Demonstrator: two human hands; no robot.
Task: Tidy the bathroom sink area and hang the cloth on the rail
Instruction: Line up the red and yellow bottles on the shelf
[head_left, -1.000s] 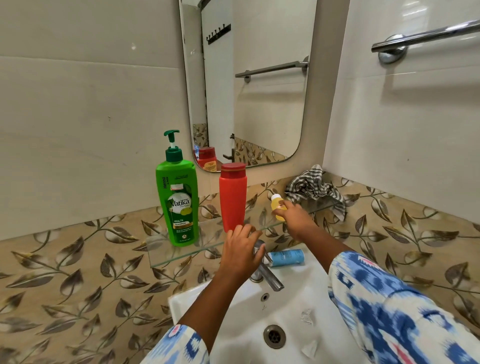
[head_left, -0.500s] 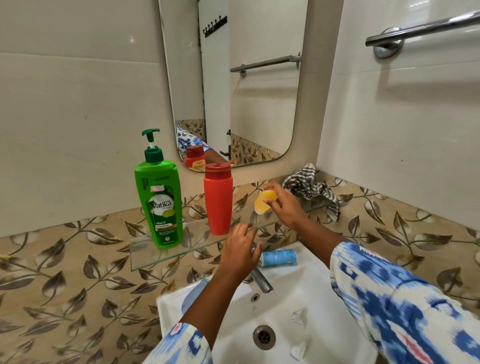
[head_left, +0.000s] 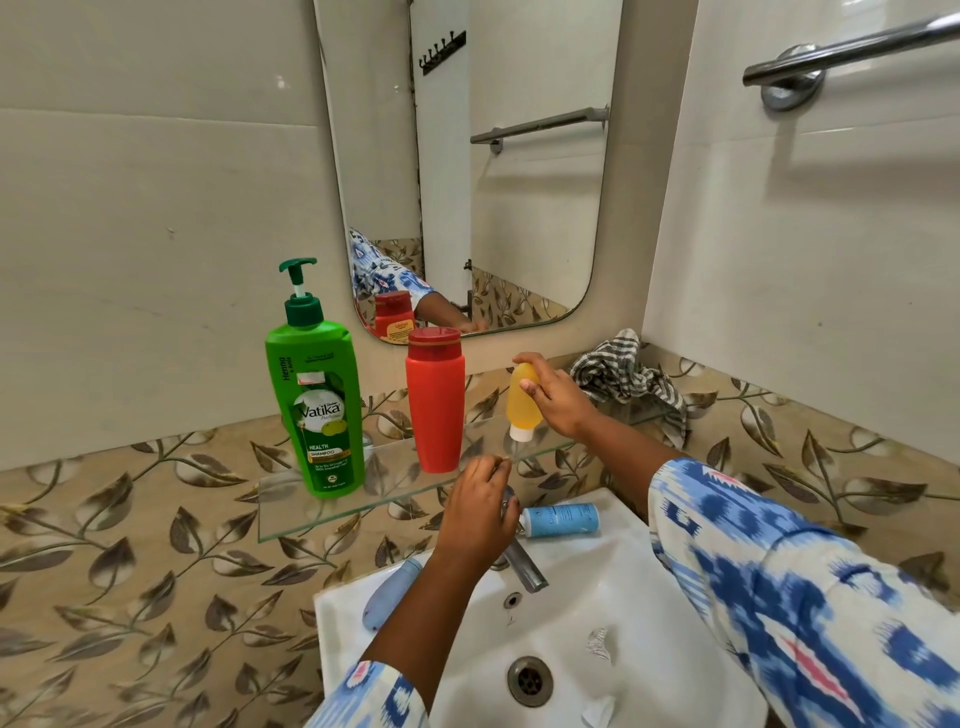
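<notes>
My right hand (head_left: 558, 397) grips a small yellow bottle (head_left: 522, 400), held cap down just above the glass shelf (head_left: 322, 506). On the shelf stand a green pump shampoo bottle (head_left: 322, 395) and a red bottle (head_left: 435, 402). A striped cloth (head_left: 626, 371) lies crumpled at the shelf's right end. My left hand (head_left: 480, 512) rests with curled fingers over the tap (head_left: 524, 566) on the white sink (head_left: 623, 623). A light blue tube (head_left: 561, 519) lies on the sink's back ledge, right of the tap. A chrome rail (head_left: 852, 49) is on the right wall, high up.
A bluish-grey object (head_left: 387, 592) lies on the sink's left rim, partly hidden by my left arm. A mirror (head_left: 467, 166) hangs above the shelf. The drain (head_left: 529, 679) sits in the basin. Leaf-patterned tiles line the lower walls.
My right hand has turned the yellow bottle upside down and lowered it toward the glass shelf beside the red bottle. My left hand stays over the tap.
</notes>
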